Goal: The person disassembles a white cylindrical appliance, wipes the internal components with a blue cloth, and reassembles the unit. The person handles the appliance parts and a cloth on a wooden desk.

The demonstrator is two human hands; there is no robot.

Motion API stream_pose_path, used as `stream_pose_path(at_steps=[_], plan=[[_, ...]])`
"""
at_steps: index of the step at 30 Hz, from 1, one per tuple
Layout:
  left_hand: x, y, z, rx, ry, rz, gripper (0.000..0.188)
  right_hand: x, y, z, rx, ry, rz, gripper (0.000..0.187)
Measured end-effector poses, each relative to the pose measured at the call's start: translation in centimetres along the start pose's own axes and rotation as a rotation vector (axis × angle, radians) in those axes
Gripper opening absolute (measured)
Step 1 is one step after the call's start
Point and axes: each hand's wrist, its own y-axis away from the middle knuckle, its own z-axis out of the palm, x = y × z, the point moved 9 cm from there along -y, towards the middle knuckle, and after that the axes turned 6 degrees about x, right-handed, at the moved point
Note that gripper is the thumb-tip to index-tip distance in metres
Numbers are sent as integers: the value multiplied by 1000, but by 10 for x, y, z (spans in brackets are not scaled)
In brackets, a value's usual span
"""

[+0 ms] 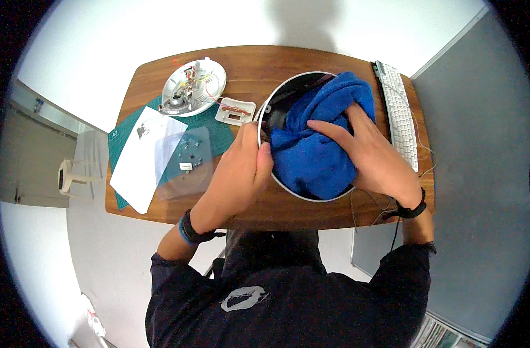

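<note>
A round pot-like housing (267, 124) with a white rim and a dark inside stands on the wooden desk in front of me. My left hand (242, 165) grips its left rim, thumb toward the inside and fingers around the outer wall. A bunched blue towel (318, 159) fills much of the opening and spills over the right rim. My right hand (372, 151) is closed on the towel, its fingers partly sunk in the folds and pressing it into the housing. The housing's right wall is hidden under cloth and hand.
At the back left lies a white oval base (213, 72) with exposed wiring, wired to a small panel (236, 111). A green cutting mat (123, 136) holds white paper (140, 168) and a clear sheet (192, 180) with several screws. A white keyboard (398, 110) stands at right; thin cables (358, 211) lie nearby.
</note>
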Motion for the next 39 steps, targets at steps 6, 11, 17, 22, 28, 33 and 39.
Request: stream_pose_path(at_steps=[6, 11, 17, 22, 28, 33, 39], plan=[[-11, 8, -5, 3, 7, -69, 36, -14, 2, 3, -6, 116, -121, 70], [-12, 6, -8, -3, 7, -85, 35, -17, 3, 7, -13, 169, -196, 59], [-19, 2, -9, 17, 65, -91, 28, -23, 4, 11, -19, 137, -337, 53], [-21, -6, -11, -18, -1, -80, 44, -14, -3, 1, 47, 141, -283, 53], [-45, -28, -24, 137, 27, -96, 33, 70, 10, -54, 665, 144, 131, 63], [-62, -34, -29, 101, 69, -150, 40, 164, 37, 5, 440, 148, 458, 80], [-69, -39, -34, 114, 172, -123, 44, 143, 23, 41, 230, -172, 318, 80]])
